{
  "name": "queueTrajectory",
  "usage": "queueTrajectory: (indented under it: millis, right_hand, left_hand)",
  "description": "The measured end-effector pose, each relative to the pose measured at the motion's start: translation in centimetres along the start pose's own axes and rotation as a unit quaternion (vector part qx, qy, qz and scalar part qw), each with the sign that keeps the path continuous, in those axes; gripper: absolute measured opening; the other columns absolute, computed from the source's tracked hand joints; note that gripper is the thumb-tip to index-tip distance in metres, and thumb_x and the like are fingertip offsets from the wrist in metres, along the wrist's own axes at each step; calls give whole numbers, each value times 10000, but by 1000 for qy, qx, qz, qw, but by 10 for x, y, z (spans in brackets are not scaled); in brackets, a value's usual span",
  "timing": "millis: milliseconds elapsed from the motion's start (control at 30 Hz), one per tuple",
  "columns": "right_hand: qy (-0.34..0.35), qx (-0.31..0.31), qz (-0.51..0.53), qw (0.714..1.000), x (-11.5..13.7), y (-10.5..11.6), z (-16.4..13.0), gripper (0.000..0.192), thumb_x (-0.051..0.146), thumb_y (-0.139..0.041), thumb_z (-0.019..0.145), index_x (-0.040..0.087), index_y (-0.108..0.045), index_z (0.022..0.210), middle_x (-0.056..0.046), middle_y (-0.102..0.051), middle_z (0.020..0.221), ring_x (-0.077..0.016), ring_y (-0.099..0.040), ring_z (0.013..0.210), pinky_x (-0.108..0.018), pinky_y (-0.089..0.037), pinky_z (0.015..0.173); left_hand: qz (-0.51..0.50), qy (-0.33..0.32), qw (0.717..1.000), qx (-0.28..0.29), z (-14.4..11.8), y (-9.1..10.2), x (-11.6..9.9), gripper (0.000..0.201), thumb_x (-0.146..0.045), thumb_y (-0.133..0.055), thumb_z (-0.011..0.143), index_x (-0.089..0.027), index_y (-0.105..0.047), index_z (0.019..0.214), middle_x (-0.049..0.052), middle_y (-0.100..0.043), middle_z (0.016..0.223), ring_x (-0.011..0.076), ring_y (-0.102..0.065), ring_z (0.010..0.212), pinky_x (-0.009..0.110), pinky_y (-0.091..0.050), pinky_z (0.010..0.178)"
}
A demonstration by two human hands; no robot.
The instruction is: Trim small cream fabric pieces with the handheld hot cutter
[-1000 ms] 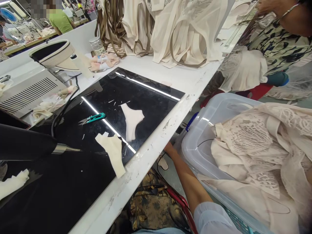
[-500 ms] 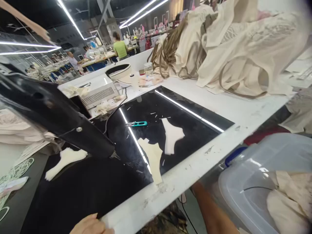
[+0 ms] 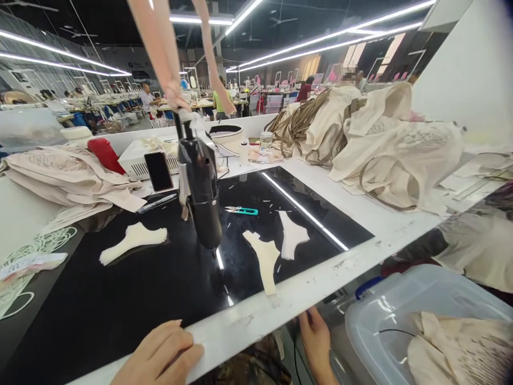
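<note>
**Hands at the bench edge**

The left hand [image 3: 160,355] lies flat on the bench [image 3: 256,321] rim, fingers loose, holding nothing. The right hand [image 3: 316,342] hangs below the edge beside the tub [image 3: 401,305], fingers released. Farther in, a cream cutout [image 3: 266,256] lies on the black mat [image 3: 120,299], then the tool [image 3: 200,187] and snips [image 3: 242,210].

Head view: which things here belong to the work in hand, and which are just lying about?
In hand:
left hand flat on table edge
right hand below the edge
fabric pieces on black mat
hanging tool

Lying about:
snips
phone
garment pile
bin
</note>
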State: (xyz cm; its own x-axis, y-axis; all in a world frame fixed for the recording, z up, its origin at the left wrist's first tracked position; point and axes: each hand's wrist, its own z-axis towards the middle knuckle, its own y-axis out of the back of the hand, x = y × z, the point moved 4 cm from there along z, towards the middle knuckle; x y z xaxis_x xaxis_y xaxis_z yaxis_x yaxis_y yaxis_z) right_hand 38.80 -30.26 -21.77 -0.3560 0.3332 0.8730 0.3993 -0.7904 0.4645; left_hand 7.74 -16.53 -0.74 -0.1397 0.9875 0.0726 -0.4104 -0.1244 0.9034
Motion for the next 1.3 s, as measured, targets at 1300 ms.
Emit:
queueTrajectory:
  millis: [1300]
  right_hand:
    - [247,174,-28,953,199,23,51,202,284,-580,937,242,-738,818,-42,-709,877,-220,-651,871,-349,-489,804]
  left_hand:
    - [-22,52,995,88,121,-59,-3,247,-161,-481,1010,-185,-579,1235,43,-634,952,207,-611,845,358,-466,748]
